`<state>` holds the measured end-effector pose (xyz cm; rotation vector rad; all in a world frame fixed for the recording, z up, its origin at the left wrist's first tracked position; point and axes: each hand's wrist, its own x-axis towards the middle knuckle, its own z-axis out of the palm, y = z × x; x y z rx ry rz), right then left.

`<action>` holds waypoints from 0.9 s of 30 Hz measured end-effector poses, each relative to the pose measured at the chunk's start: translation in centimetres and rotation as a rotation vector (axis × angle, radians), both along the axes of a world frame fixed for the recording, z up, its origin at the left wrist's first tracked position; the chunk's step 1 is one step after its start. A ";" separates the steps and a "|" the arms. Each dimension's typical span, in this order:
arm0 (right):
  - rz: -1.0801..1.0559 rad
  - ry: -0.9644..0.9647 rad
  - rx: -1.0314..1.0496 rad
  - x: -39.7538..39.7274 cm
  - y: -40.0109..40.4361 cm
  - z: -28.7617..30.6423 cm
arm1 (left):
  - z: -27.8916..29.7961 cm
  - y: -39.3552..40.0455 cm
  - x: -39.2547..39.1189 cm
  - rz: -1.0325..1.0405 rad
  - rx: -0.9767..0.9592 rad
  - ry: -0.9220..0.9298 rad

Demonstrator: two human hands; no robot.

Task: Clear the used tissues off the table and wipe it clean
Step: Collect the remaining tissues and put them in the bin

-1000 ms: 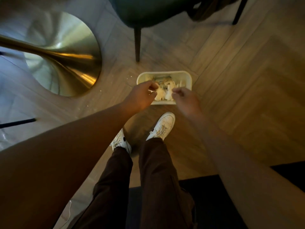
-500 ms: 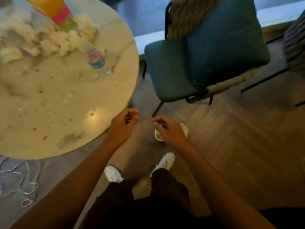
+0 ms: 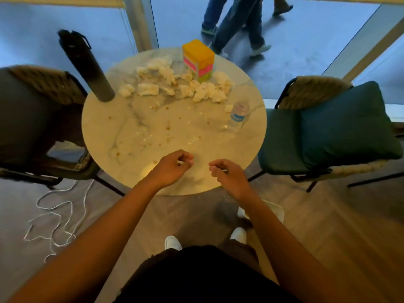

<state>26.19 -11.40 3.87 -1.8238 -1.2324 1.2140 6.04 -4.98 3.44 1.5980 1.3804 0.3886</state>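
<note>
A round marble table [image 3: 131, 136] stands by a glass wall, its top flecked with brown stains and pale crumbs; a woven chair [image 3: 43, 106] sits at its left and a teal cushioned chair [image 3: 317, 136] at its right, on wood flooring with a white cord [image 3: 56, 217] looped at the left; beyond the glass, legs of passers-by [image 3: 236, 25] are cut off by the top edge. A heap of crumpled used tissues [image 3: 175, 84] lies across the table's far half, its long axis running left to right, touching a stacked yellow, pink and green box [image 3: 197, 60]; a dark flask [image 3: 87, 66] stands at the far left, a clear water bottle [image 3: 238, 114] near the right rim. A pale bin [image 3: 275, 209] on the floor is mostly hidden behind the right forearm. The left hand [image 3: 172, 169] and right hand [image 3: 227, 173] hover over the near rim, fingers curled, holding nothing visible.
</note>
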 end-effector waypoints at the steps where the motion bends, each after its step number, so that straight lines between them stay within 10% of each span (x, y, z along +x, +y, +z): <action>1: -0.027 -0.008 0.008 -0.7 0.5 0.1 | 0.3 0.8 -0.9 -0.035 0.006 0.026; 10: -0.150 0.027 0.004 -1.2 6.9 -0.7 | 1.0 12.3 0.1 -0.256 0.172 0.185; 27: -0.299 0.305 -0.061 0.3 26.1 -6.7 | -8.7 34.5 6.4 -0.049 0.267 0.474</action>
